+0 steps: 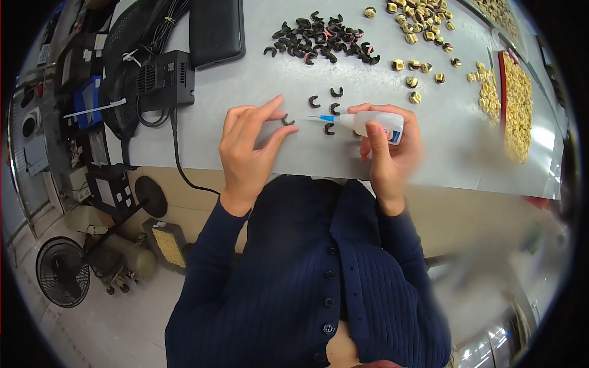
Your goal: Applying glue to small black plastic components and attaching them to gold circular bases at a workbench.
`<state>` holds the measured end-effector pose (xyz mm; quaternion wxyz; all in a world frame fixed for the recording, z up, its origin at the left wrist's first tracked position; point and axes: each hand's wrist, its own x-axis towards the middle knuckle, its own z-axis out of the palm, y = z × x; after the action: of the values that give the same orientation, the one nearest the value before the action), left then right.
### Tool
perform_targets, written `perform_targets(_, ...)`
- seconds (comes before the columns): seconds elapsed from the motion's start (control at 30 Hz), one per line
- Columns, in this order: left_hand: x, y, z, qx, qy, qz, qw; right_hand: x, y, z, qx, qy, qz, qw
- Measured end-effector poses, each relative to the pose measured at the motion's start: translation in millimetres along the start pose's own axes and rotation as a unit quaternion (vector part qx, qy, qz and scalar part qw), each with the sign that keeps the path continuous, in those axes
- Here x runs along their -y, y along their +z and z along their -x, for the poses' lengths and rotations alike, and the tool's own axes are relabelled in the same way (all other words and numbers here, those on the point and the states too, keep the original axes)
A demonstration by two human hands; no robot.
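Observation:
A small black C-shaped piece [288, 120] sits between the thumb and fingertip of my left hand [244, 138], over the near part of the table. My right hand [390, 159] is wrapped round a white squeeze bottle [379, 120]. The bottle lies almost level, and its blue needle tip [327, 118] points left toward the piece in my left hand, a short gap away. Several more black C-shaped pieces [337, 92] lie singly on the table around the needle. At the back, a heap of the same black pieces [322, 40] shows some pinkish spots.
The grey table [245, 150] also bears a black box-shaped device [216, 30], a black power unit [165, 78] with cables, and scattered yellow-and-dark pieces [423, 21]. Yellow pieces fill a red-edged tray [516, 104] at right. A fan [62, 272] stands on the floor at left.

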<state>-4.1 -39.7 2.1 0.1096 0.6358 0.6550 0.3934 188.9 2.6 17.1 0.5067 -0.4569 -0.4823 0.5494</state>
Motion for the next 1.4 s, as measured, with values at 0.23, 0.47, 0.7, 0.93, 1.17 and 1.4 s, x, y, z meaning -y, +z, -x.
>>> perform_targets(0.23,-3.0,1.9,-1.4,0.018,0.015,0.025,0.999,-2.5,2.5,0.1,0.033,-0.001,0.036,0.999)
perform_targets(0.47,-1.0,3.2,-1.1,0.02,0.032,0.029,0.999,-9.1,3.2,-1.1,0.066,-0.036,0.074,0.994)
perform_targets(0.7,-0.2,3.9,-0.5,0.018,0.035,0.031,0.999,-10.2,4.4,-1.1,0.065,-0.033,0.071,0.995)
perform_targets(0.93,1.5,4.2,-0.3,0.016,0.035,0.036,0.999,-7.9,4.1,-1.4,0.063,-0.009,0.057,0.996)
perform_targets(1.17,1.6,4.5,-0.4,0.014,0.037,0.036,0.999,-5.8,1.6,-1.7,0.05,-0.015,0.055,0.997)
perform_targets(1.4,0.9,4.3,-0.4,0.016,0.04,0.029,0.999,-6.2,1.9,-1.9,0.069,-0.014,0.039,0.997)
